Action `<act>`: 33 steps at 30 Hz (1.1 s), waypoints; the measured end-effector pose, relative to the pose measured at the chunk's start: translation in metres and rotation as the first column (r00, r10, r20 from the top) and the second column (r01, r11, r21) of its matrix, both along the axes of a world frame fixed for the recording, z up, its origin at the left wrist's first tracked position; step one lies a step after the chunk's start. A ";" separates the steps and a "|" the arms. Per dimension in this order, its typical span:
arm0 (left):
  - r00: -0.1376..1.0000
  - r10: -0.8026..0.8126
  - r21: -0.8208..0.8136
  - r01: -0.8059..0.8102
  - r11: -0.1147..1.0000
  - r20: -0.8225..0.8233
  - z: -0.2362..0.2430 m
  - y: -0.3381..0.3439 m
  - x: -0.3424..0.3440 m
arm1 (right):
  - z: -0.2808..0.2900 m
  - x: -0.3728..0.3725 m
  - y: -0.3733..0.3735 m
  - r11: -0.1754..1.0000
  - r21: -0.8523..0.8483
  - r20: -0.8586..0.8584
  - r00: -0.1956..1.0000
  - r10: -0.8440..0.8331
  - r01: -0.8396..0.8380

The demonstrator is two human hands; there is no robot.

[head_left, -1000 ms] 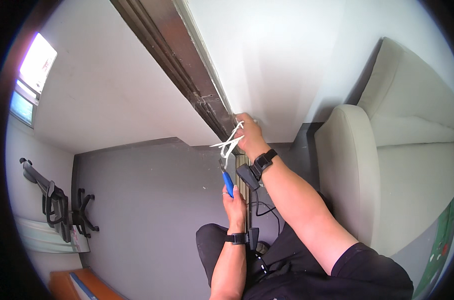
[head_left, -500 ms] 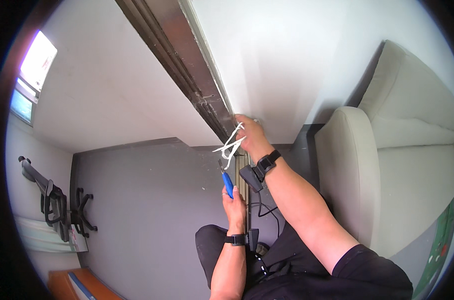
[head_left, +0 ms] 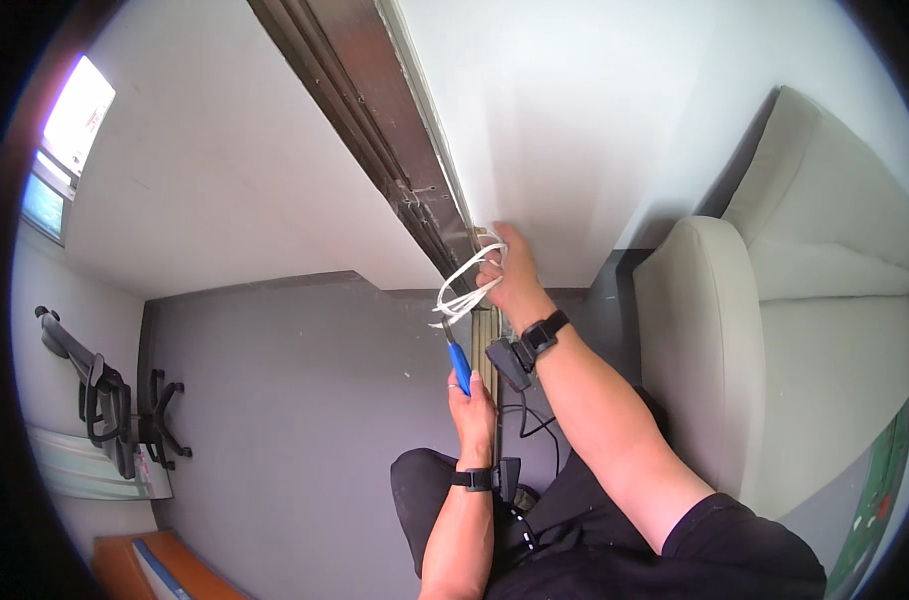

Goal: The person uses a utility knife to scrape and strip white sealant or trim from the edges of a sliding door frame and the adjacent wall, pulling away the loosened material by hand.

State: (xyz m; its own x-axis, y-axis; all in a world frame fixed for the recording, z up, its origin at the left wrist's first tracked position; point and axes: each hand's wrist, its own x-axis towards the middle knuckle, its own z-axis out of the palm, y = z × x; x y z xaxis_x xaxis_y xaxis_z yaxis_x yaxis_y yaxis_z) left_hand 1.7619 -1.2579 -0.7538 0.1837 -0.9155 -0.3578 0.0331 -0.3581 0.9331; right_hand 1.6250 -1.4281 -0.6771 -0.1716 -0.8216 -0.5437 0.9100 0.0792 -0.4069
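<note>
My left hand (head_left: 472,408) grips a blue-handled tool (head_left: 459,362) with its metal tip pointing up toward the loops of white strip or cord (head_left: 454,306); whether it touches them I cannot tell. Higher up, my right hand (head_left: 512,268) has its fingers curled round part of the white cord, beside the brown metal door frame (head_left: 405,140) and the lower white wall edge. The far side of its fingers is partly hidden. Below both hands runs a floor track (head_left: 483,326). Black devices are strapped to both wrists.
A beige sofa (head_left: 795,360) stands close on my right against the wall. At the left are a black office chair (head_left: 115,400), a window (head_left: 75,110) and an orange wooden piece of furniture (head_left: 125,565). Grey floor (head_left: 275,420) lies left of the track; a black cable hangs below my right wrist.
My right hand has shifted a little to the right and its thumb has risen. The white loops have widened and now hang around the tool's tip. My left hand has barely moved.
</note>
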 end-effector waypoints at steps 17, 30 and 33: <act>0.998 0.004 0.034 -0.002 0.999 -0.069 0.011 0.005 -0.003 | 0.018 0.008 -0.002 0.996 0.029 -0.416 0.907 -0.069 0.089; 0.995 0.000 0.057 0.006 0.998 -0.097 0.012 -0.011 -0.014 | -0.018 0.011 -0.007 0.985 -0.121 -0.732 0.659 -0.174 0.125; 0.993 0.000 0.067 0.008 0.998 -0.114 0.009 -0.010 -0.013 | -0.023 0.013 -0.006 0.981 -0.127 -0.690 0.697 -0.195 0.149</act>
State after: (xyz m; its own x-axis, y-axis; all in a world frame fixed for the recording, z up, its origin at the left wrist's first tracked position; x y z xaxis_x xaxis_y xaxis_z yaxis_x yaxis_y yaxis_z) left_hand 1.7489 -1.2681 -0.7450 0.1346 -0.8894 -0.4369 0.1362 -0.4201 0.8972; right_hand 1.6376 -1.4341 -0.7001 -0.6236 -0.7642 -0.1645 0.3602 -0.0941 -0.9281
